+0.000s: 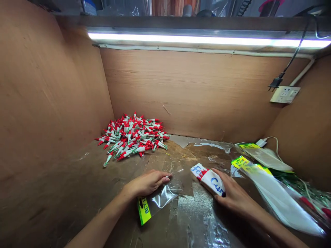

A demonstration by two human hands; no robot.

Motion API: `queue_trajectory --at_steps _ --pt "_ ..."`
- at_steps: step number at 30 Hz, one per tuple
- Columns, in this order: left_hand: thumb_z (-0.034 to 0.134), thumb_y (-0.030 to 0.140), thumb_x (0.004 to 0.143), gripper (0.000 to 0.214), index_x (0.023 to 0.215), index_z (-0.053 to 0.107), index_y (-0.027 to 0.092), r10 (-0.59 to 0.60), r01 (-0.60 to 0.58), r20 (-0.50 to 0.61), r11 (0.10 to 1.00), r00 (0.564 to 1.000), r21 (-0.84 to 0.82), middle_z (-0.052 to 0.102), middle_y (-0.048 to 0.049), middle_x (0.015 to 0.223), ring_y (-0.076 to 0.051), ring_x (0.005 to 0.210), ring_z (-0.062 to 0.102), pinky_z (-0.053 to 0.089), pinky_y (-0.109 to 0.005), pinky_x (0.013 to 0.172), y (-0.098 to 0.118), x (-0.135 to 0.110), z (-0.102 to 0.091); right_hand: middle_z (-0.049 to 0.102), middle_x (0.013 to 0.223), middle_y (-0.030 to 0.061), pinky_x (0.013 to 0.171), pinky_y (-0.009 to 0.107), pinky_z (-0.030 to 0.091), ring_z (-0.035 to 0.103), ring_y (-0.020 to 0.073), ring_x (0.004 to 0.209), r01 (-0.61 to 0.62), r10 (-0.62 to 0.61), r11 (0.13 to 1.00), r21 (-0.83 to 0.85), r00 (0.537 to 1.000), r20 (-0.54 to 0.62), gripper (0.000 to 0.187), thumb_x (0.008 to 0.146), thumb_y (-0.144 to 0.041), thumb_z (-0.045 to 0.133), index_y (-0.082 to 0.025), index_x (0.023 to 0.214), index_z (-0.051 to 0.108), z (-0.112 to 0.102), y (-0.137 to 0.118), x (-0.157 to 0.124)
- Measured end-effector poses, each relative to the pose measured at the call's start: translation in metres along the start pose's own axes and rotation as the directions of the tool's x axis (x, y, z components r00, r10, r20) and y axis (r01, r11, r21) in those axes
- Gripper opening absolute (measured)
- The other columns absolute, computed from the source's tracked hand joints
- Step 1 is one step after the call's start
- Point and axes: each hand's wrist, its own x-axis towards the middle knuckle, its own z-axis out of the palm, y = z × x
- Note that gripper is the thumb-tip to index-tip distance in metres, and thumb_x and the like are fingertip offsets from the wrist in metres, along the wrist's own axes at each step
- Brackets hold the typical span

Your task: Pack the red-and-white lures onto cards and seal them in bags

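In the head view my left hand (151, 182) pinches the edge of a clear plastic bag (167, 195) with a yellow-green printed header. The bag lies flat-looking near the table's front. My right hand (231, 189) grips a white holder (212, 182) marked with blue handwriting, fingers on one side and thumb on the other. Red pointed tips (203, 172) show in a gap of the holder; the rest of those pieces is hidden. Beyond my left hand lies a heap of red-and-white squid jigs (134, 134) with green spiky ends.
More clear bags with yellow-green headers (274, 193) lie at the right, beside green tinsel-like strands (305, 187). A power outlet (285, 94) and a hanging plug (276, 82) are on the right. Wooden panels surround the table under a tube light (207, 40).
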Motion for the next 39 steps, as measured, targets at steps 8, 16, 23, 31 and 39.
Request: queue_trajectory --at_steps 8,16,23,31,39 --pt "0.039 0.053 0.101 0.045 0.133 0.061 0.03 0.031 -0.031 -0.008 0.999 0.999 -0.016 0.072 -0.0058 0.118 -0.027 0.104 0.066 0.046 -0.031 0.086 0.001 0.0 -0.001 0.037 0.153 0.0132 0.117 0.05 0.032 0.038 0.0326 0.139 0.27 -0.286 0.933 0.239 0.957 0.035 0.09 0.071 -0.016 0.06 -0.023 0.154 0.025 -0.005 -0.023 0.0" --pt "0.042 0.049 0.101 0.039 0.132 0.061 0.035 0.09 -0.09 0.005 0.995 0.996 0.031 0.075 -0.0054 0.11 -0.027 0.097 0.069 0.046 -0.03 0.076 0.008 -0.004 0.001 0.037 0.151 0.0101 0.116 0.05 0.031 0.038 0.0321 0.138 0.367 -0.434 0.862 0.35 0.891 0.133 0.096 0.064 -0.006 0.057 -0.028 0.153 0.029 0.003 -0.034 0.006" --pt "0.053 0.039 0.099 0.038 0.136 0.056 0.037 0.189 -0.179 -0.09 0.977 0.978 0.114 0.067 -0.005 0.113 -0.026 0.104 0.062 0.045 -0.034 0.087 0.019 0.002 0.016 0.04 0.151 0.0081 0.116 0.048 0.032 0.042 0.0292 0.137 0.289 -0.414 0.856 0.429 0.879 0.235 0.1 0.066 -0.006 0.061 -0.032 0.154 0.022 0.004 -0.032 0.006" --pt "0.067 0.013 0.085 0.02 0.1 0.07 0.025 0.217 -0.225 -0.236 0.974 0.947 -0.007 0.06 -0.0028 0.101 -0.021 0.102 0.054 0.043 -0.031 0.087 0.028 0.016 0.037 0.04 0.152 0.0081 0.116 0.049 0.031 0.041 0.0308 0.137 0.292 -0.435 0.851 0.437 0.858 0.274 0.102 0.064 -0.009 0.065 -0.032 0.155 0.025 0.006 -0.028 0.007" --pt "0.046 -0.002 0.081 0.026 0.075 0.062 0.017 0.19 -0.237 -0.21 0.944 0.959 -0.23 0.054 -0.0002 0.084 -0.013 0.079 0.054 0.04 -0.023 0.071 0.027 0.02 0.036 0.033 0.158 0.0091 0.118 0.051 0.026 0.035 0.0326 0.142 0.21 -0.409 0.844 0.493 0.847 0.34 0.1 0.065 -0.012 0.069 -0.029 0.154 0.029 0.0 -0.026 0.007"
